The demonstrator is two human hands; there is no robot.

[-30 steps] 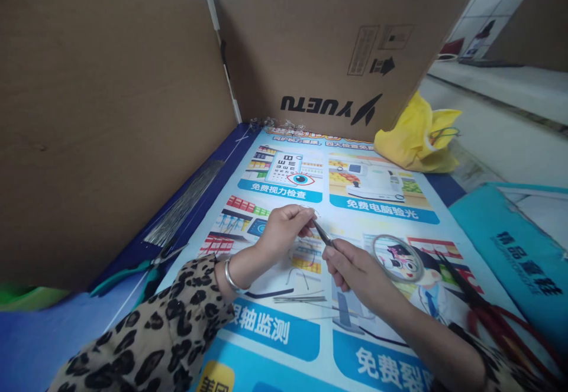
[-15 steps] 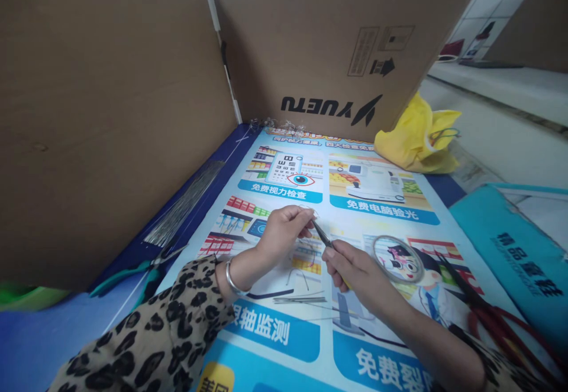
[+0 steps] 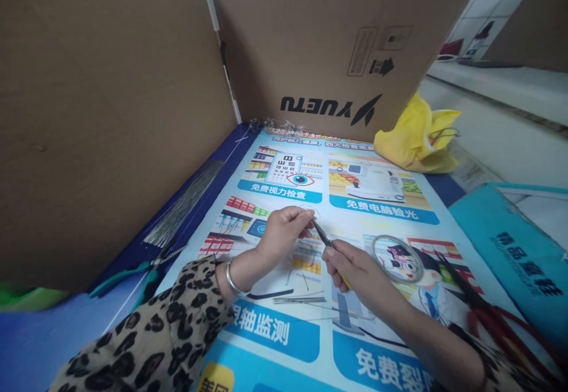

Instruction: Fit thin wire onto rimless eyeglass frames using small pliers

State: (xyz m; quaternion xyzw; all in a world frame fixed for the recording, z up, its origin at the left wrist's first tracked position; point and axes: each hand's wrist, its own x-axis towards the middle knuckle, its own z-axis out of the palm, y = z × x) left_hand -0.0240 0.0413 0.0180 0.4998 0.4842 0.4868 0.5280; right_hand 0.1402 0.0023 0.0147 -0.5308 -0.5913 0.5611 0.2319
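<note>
My left hand [image 3: 284, 232] is closed in a pinch on a thin wire [image 3: 309, 207], whose small loop shows at the fingertips. My right hand [image 3: 350, 265] is wrapped round the handle of slim pliers [image 3: 322, 232]. Their dark tip meets my left fingertips, and a bit of yellow handle shows below the right fingers. Under both hands lies a printed poster sheet [image 3: 326, 211]. Short straight wires [image 3: 299, 300] rest on it below my left hand. A coil of wire [image 3: 398, 259] lies to the right, beside my right forearm.
Cardboard panels [image 3: 310, 43] stand at the left and back. A bundle of wires [image 3: 184, 203] and green-handled pliers [image 3: 151, 271] lie at left. Red-handled scissors [image 3: 501, 327], a teal box [image 3: 515, 250] and a yellow bag [image 3: 417, 138] are at right. Small wire pieces [image 3: 277, 125] sit at the back.
</note>
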